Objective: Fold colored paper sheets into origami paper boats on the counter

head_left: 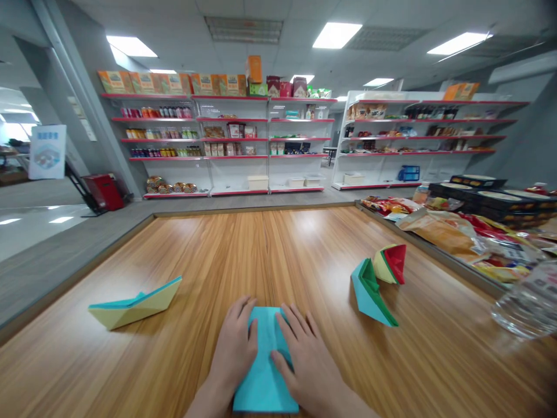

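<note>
A folded blue sheet of paper (266, 371) lies flat on the wooden table (209, 249), long side pointing away from me. My left hand (237, 339) rests along its left edge, fingers stretched forward, the thumb on the paper. On the right part of the sheet lies my right hand (302, 348), palm down with its fingers spread. To the left sits a yellow and blue paper boat (137, 305). Off to the right are a blue and green paper boat (369, 293) and, just behind it, a yellow and red paper boat (391, 264).
A clear plastic bottle (528, 302) is at the far right, partly cut off. Beyond the table's right edge lie snack packets (452, 232) and stacked black boxes (483, 197). Stocked shelves (230, 139) stand behind, with a red box (103, 191) on the floor at left.
</note>
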A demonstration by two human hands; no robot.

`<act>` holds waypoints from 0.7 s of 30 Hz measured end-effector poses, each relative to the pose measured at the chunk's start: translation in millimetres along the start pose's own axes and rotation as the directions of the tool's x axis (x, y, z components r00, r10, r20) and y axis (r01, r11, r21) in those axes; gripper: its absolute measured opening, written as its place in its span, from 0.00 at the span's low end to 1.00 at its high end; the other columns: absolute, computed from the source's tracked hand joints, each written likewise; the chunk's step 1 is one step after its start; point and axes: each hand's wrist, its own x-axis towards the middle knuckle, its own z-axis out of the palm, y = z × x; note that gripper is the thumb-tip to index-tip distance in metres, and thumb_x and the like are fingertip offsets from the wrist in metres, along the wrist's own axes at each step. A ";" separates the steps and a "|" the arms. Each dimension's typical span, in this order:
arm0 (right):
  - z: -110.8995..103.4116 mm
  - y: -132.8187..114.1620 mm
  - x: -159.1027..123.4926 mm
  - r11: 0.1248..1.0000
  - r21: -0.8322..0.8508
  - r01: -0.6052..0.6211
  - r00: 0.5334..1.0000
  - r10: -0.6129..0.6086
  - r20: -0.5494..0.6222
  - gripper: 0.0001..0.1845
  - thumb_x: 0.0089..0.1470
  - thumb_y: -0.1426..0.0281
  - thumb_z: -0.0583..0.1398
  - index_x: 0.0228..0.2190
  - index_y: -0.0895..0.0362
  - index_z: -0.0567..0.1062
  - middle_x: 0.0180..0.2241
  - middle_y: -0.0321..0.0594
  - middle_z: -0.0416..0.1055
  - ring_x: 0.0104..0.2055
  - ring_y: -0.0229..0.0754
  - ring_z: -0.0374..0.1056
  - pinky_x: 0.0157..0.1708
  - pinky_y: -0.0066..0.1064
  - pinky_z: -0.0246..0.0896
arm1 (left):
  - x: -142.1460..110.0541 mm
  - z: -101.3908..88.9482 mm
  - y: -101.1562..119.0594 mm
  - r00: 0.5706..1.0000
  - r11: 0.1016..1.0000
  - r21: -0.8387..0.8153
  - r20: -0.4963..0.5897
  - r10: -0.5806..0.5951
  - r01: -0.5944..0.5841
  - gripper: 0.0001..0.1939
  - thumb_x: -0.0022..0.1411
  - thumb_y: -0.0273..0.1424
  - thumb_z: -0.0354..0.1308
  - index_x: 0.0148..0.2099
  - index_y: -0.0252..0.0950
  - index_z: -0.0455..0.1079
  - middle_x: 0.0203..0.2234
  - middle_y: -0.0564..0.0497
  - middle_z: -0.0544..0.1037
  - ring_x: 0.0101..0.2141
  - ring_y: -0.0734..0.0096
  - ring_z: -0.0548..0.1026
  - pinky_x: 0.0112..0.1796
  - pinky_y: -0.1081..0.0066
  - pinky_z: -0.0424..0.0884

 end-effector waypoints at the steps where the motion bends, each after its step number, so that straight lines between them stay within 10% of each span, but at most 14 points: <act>1: 1.3 2.4 -1.1 1.000 0.006 0.001 1.000 -0.001 -0.002 0.32 0.59 0.57 0.50 0.62 0.51 0.51 0.65 0.40 0.42 0.66 0.53 0.38 0.61 0.54 0.38 | -3.3 -0.8 -1.3 0.999 0.999 -0.007 -0.011 -0.031 0.031 0.20 0.63 0.31 0.44 0.55 0.37 0.64 0.53 0.43 0.67 0.55 0.59 0.64 0.55 0.55 0.62; 11: 0.3 -0.7 -5.2 0.997 -0.037 -0.067 0.997 0.066 -0.032 0.31 0.57 0.60 0.51 0.59 0.58 0.57 0.63 0.47 0.49 0.65 0.54 0.42 0.61 0.52 0.38 | -30.1 -15.4 5.2 0.958 0.983 0.145 0.279 0.073 -0.117 0.28 0.65 0.40 0.44 0.65 0.40 0.52 0.63 0.48 0.55 0.62 0.56 0.49 0.59 0.48 0.47; 21: -3.0 -14.8 9.1 0.991 -0.020 -0.132 0.988 0.130 -0.086 0.32 0.51 0.63 0.56 0.56 0.62 0.62 0.59 0.53 0.56 0.62 0.56 0.48 0.59 0.50 0.42 | -30.7 -20.9 15.2 0.953 0.965 0.227 0.297 0.059 -0.130 0.31 0.64 0.46 0.42 0.66 0.39 0.49 0.63 0.45 0.53 0.63 0.51 0.44 0.58 0.45 0.40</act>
